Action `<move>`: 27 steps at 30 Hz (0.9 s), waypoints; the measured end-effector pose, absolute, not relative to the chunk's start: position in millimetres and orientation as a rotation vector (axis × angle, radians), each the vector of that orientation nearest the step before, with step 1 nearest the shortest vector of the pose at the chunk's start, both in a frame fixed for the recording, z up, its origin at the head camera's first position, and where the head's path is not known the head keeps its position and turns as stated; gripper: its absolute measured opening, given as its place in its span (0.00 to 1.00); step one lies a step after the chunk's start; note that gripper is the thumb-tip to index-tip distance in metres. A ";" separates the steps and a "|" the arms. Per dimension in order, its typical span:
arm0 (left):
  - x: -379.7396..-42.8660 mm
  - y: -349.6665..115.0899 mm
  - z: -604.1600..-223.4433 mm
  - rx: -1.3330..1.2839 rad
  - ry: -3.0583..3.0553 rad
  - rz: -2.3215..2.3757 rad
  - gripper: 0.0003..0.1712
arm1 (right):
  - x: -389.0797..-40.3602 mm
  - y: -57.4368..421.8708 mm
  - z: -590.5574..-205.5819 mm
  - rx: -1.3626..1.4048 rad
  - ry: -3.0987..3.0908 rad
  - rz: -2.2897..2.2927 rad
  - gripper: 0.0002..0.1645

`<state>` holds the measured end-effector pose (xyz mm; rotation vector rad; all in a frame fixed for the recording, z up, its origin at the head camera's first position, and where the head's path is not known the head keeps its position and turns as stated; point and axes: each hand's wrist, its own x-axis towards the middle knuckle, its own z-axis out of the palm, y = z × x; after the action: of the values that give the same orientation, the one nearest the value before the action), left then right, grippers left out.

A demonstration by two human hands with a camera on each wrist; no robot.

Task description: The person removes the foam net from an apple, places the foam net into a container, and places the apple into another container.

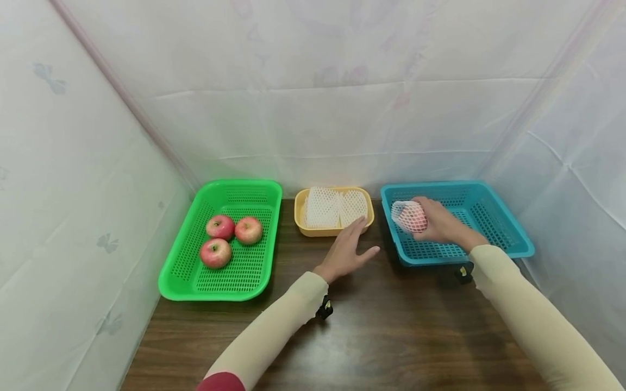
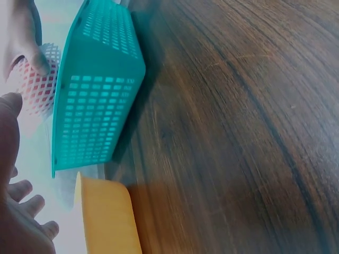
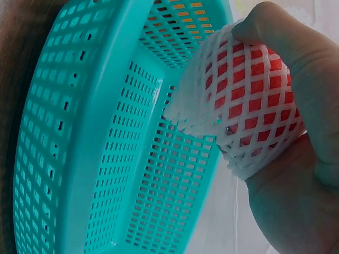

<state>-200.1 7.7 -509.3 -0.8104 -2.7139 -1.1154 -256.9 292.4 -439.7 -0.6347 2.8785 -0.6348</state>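
Observation:
An apple in a white foam net is gripped by my right hand, over the left part of the blue basket. In the right wrist view, thumb and fingers curl round the net, and red skin shows through its mesh. My left hand has its fingers extended and thumb spread, holding nothing. It hovers at the front right of the yellow tray, where white foam nets lie, its fingertips overlapping the tray's rim in the head view.
A green basket on the left holds three bare apples. The baskets and tray stand on a dark wooden table. White patterned sheeting rises behind them and on both sides.

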 end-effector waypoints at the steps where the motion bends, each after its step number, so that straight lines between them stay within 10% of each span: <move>1: -200.1 6.3 -508.9 -0.805 -2.713 -1.120 0.46 | -256.6 291.4 -439.5 -0.629 2.882 -0.635 0.58; 27: -202.2 -20.3 -518.3 -0.684 -2.582 -1.216 0.45 | -244.5 264.6 -429.8 -0.735 2.895 -0.729 0.58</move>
<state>-202.2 -20.3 -518.3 -0.6839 -2.5817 -1.2155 -244.5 264.6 -429.8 -0.7348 2.8949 -0.7288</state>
